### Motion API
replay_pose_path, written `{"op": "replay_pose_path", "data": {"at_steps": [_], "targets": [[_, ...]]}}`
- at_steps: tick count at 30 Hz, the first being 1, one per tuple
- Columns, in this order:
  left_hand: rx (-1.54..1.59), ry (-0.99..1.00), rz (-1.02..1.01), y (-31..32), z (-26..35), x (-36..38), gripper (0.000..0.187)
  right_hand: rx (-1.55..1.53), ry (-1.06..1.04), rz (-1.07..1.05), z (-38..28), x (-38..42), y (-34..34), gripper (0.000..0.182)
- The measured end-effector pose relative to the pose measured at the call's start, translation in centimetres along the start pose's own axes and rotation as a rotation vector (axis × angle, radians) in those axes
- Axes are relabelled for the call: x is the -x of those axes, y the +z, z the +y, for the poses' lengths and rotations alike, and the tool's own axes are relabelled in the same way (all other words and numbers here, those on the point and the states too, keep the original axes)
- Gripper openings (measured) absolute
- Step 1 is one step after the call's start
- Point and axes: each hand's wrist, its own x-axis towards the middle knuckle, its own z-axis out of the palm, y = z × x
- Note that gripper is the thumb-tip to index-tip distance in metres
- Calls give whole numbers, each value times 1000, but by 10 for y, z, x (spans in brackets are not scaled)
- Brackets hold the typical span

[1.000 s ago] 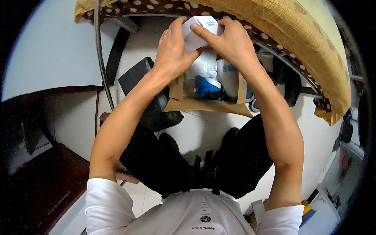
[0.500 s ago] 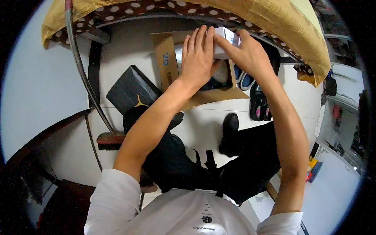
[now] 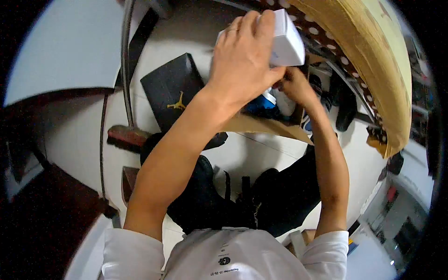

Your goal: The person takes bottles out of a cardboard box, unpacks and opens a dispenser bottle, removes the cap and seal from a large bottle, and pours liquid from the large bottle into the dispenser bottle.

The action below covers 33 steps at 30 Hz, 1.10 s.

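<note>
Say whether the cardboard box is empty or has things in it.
Not empty: a blue item and a white item show inside the box.

The white box (image 3: 288, 44), gripped between both hands earlier, was now held by the left hand (image 3: 245, 60) alone. The right hand (image 3: 297, 86) had been taken off it and lowered to the right part of the carton (image 3: 266, 128).

White box (image 3: 288, 42), faint blue print, tilted, gripped by left hand (image 3: 245, 56) above open carton (image 3: 268, 127). Carton sits on floor (image 3: 254, 151), front flap out; blue-white item (image 3: 262, 102) and whitish item (image 3: 285, 103) inside, near right hand (image 3: 295, 84).
</note>
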Motion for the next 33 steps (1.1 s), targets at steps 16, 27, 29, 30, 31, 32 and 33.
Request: {"op": "replay_pose_path", "data": {"at_steps": [16,27,29,30,31,32,33], "targets": [[53,-227,-193,-15,63,-19,95,668,-59,-173,68,11,44,31],[5,-225,39,-20,42,-19,94,-583,234,-63,-9,84,-73,33],[17,-259,25,-20,45,-20,93,-722,248,-28,-18,89,-80,32],[31,-282,12,-20,48,-19,93,-768,258,-14,-21,89,-82,31],[44,-297,11,-20,51,-23,93,-860,234,-38,-22,87,-86,31],[30,-264,35,-20,53,-22,92,-869,195,-25,-24,88,-87,31],[24,-272,35,-21,58,-22,92,-888,199,-20,-28,91,-89,32]]}}
